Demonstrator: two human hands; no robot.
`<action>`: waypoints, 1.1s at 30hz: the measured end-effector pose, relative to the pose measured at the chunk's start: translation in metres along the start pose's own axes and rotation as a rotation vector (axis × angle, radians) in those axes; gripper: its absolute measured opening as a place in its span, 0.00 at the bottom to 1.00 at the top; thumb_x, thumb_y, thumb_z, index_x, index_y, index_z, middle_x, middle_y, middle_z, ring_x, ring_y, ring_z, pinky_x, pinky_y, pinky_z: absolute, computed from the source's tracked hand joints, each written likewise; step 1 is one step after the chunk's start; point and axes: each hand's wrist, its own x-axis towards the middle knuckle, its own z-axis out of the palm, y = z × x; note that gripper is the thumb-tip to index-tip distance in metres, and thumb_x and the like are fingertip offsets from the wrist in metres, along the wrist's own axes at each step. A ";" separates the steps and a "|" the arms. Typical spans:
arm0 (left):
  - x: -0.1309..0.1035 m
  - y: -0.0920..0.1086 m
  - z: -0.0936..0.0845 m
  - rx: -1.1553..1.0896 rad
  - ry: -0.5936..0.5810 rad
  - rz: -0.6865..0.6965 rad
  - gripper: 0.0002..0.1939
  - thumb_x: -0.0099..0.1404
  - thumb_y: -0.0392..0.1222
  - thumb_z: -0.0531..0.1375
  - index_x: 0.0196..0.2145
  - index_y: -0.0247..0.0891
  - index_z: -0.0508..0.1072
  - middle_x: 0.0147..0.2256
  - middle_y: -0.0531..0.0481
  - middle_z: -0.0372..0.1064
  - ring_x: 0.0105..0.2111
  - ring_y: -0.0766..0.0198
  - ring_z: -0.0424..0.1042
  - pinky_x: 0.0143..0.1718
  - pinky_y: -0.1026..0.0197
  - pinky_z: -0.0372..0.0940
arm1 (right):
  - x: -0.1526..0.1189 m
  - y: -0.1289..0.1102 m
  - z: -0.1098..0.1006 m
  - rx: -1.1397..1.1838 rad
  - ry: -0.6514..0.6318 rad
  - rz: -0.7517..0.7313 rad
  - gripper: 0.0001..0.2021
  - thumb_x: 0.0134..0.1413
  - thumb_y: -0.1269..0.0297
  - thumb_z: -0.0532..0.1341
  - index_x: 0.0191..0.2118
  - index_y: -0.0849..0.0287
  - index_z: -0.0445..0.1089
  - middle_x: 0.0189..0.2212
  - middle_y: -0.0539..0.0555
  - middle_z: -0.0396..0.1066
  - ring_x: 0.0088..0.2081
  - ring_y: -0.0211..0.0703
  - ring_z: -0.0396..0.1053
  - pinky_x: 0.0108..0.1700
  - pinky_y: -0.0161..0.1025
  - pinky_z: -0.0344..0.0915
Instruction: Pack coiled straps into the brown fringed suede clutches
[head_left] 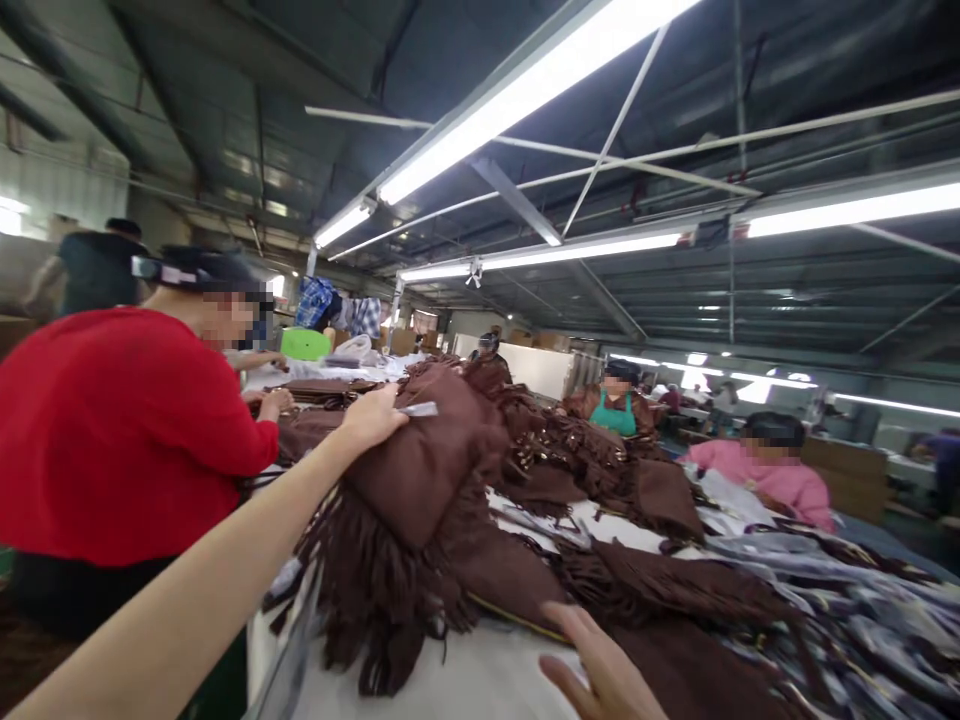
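My left hand (373, 417) reaches far across the table, its fingers closed on the upper edge of a brown fringed cloth piece (424, 460). A small pale strip (418, 409) sticks out beside those fingertips; I cannot tell what it is. Long dark fringe (382, 570) hangs from this piece toward the table's near edge. Low in the picture, my right hand (604, 668) is open, thumb and fingers apart. It is close to another brown cloth piece (510, 580) with a thin yellow line along its edge; whether they touch is unclear.
More brown fringed pieces (585, 450) are heaped along the white table (480, 675). Clear plastic bags (862, 590) lie at right. A person in red (127, 430) works close on my left; people in a green apron (613, 412) and in pink (780, 470) are across the table.
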 end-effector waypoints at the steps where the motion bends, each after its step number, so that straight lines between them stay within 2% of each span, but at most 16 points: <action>1: 0.008 -0.007 0.012 0.036 0.011 -0.031 0.17 0.67 0.37 0.51 0.52 0.36 0.69 0.48 0.41 0.71 0.50 0.51 0.69 0.52 0.50 0.60 | 0.015 -0.004 0.015 -0.074 -0.005 0.013 0.24 0.54 0.62 0.59 0.58 0.57 0.64 0.55 0.62 0.69 0.55 0.52 0.68 0.53 0.43 0.67; 3: 0.010 -0.018 0.047 0.105 -0.006 -0.071 0.18 0.67 0.37 0.51 0.53 0.39 0.69 0.52 0.38 0.68 0.53 0.47 0.66 0.55 0.42 0.57 | 0.039 -0.013 0.046 -0.231 -0.019 0.063 0.36 0.46 0.65 0.64 0.64 0.58 0.57 0.62 0.66 0.59 0.61 0.59 0.60 0.54 0.49 0.66; 4: 0.006 -0.022 0.067 0.136 -0.032 -0.081 0.18 0.66 0.38 0.53 0.52 0.39 0.69 0.54 0.37 0.67 0.54 0.45 0.66 0.55 0.40 0.57 | 0.049 -0.017 0.059 -0.313 -0.008 0.100 0.37 0.44 0.67 0.65 0.63 0.57 0.58 0.63 0.66 0.58 0.61 0.63 0.58 0.54 0.52 0.66; 6: -0.006 -0.031 0.106 0.190 -0.084 -0.097 0.17 0.64 0.39 0.55 0.51 0.38 0.71 0.60 0.33 0.60 0.57 0.41 0.62 0.54 0.38 0.57 | 0.061 -0.020 0.075 -0.410 -0.018 0.134 0.25 0.47 0.74 0.62 0.54 0.56 0.68 0.55 0.64 0.69 0.56 0.60 0.66 0.51 0.51 0.67; 8: -0.017 -0.041 0.132 0.225 -0.107 -0.098 0.19 0.66 0.40 0.52 0.53 0.38 0.69 0.64 0.34 0.51 0.62 0.41 0.55 0.55 0.38 0.56 | 0.067 -0.015 0.072 -0.435 -0.032 0.147 0.15 0.51 0.81 0.56 0.40 0.57 0.73 0.40 0.60 0.78 0.44 0.53 0.75 0.45 0.44 0.69; 9: -0.020 -0.047 0.140 0.232 -0.112 -0.093 0.20 0.67 0.40 0.50 0.55 0.38 0.68 0.66 0.35 0.48 0.63 0.43 0.53 0.56 0.39 0.55 | 0.067 -0.011 0.063 -0.430 -0.035 0.146 0.15 0.52 0.82 0.53 0.36 0.58 0.73 0.35 0.57 0.78 0.38 0.50 0.77 0.41 0.40 0.69; 11: -0.021 -0.056 0.145 0.229 -0.125 -0.081 0.21 0.70 0.44 0.47 0.57 0.39 0.66 0.66 0.37 0.47 0.64 0.46 0.53 0.57 0.42 0.55 | 0.065 0.000 0.033 -0.415 -0.026 0.131 0.13 0.56 0.79 0.52 0.36 0.58 0.71 0.32 0.55 0.77 0.34 0.47 0.76 0.35 0.37 0.67; 15: -0.016 -0.059 0.137 0.207 -0.126 -0.070 0.23 0.70 0.47 0.48 0.58 0.39 0.65 0.65 0.36 0.49 0.62 0.44 0.55 0.56 0.42 0.57 | 0.057 0.011 -0.050 -0.372 0.010 0.059 0.12 0.64 0.71 0.50 0.43 0.55 0.70 0.39 0.53 0.77 0.41 0.43 0.75 0.40 0.35 0.67; 18: -0.018 -0.040 0.128 0.196 -0.072 -0.061 0.23 0.69 0.45 0.48 0.56 0.31 0.67 0.63 0.29 0.53 0.62 0.37 0.55 0.56 0.34 0.54 | 0.044 0.001 -0.104 -0.427 0.084 0.007 0.14 0.62 0.72 0.50 0.47 0.55 0.70 0.41 0.54 0.77 0.41 0.43 0.75 0.41 0.36 0.68; 19: -0.022 -0.030 0.125 0.197 -0.046 -0.042 0.23 0.69 0.43 0.47 0.56 0.29 0.67 0.63 0.28 0.53 0.62 0.37 0.53 0.57 0.34 0.52 | 0.038 -0.004 -0.116 -0.470 0.128 -0.020 0.15 0.61 0.73 0.50 0.48 0.56 0.71 0.43 0.54 0.77 0.41 0.44 0.75 0.42 0.37 0.68; 21: -0.037 -0.004 0.118 0.132 -0.006 0.049 0.24 0.69 0.40 0.45 0.57 0.29 0.66 0.63 0.33 0.53 0.63 0.45 0.52 0.62 0.41 0.50 | 0.021 -0.013 -0.130 -0.557 0.218 -0.098 0.18 0.60 0.75 0.50 0.50 0.56 0.71 0.45 0.56 0.76 0.43 0.45 0.74 0.45 0.39 0.68; 23: -0.065 0.025 0.111 -0.080 -0.049 0.197 0.24 0.69 0.38 0.43 0.57 0.33 0.67 0.62 0.41 0.58 0.62 0.56 0.56 0.63 0.52 0.51 | -0.001 -0.017 -0.127 -0.590 0.249 -0.175 0.19 0.59 0.77 0.50 0.51 0.57 0.71 0.46 0.57 0.76 0.46 0.46 0.73 0.48 0.41 0.67; 26: -0.125 0.067 0.111 -0.432 -0.238 0.417 0.22 0.69 0.41 0.45 0.56 0.38 0.68 0.59 0.46 0.64 0.59 0.60 0.62 0.62 0.56 0.54 | -0.040 -0.013 -0.096 -0.544 0.122 -0.164 0.20 0.56 0.80 0.52 0.48 0.57 0.73 0.45 0.56 0.76 0.46 0.45 0.72 0.49 0.42 0.66; 29: -0.189 0.098 0.129 -0.412 -0.431 0.550 0.27 0.64 0.47 0.57 0.60 0.41 0.64 0.63 0.44 0.57 0.62 0.53 0.56 0.64 0.48 0.52 | -0.081 -0.009 -0.056 -0.553 -0.023 -0.023 0.24 0.50 0.84 0.53 0.49 0.56 0.72 0.49 0.56 0.74 0.51 0.49 0.69 0.55 0.48 0.62; 31: -0.221 0.110 0.149 -0.320 -0.554 0.561 0.33 0.60 0.49 0.62 0.61 0.41 0.62 0.64 0.40 0.54 0.63 0.48 0.53 0.63 0.42 0.50 | -0.106 -0.015 -0.039 -0.604 0.003 0.096 0.30 0.46 0.86 0.53 0.55 0.58 0.68 0.55 0.60 0.69 0.56 0.54 0.64 0.58 0.54 0.58; 33: -0.241 0.119 0.168 -0.244 -0.610 0.539 0.33 0.61 0.49 0.62 0.61 0.38 0.62 0.64 0.37 0.55 0.64 0.45 0.52 0.63 0.38 0.48 | -0.126 -0.029 -0.034 -0.589 0.076 0.220 0.26 0.49 0.84 0.52 0.54 0.62 0.68 0.53 0.64 0.68 0.54 0.55 0.65 0.54 0.52 0.61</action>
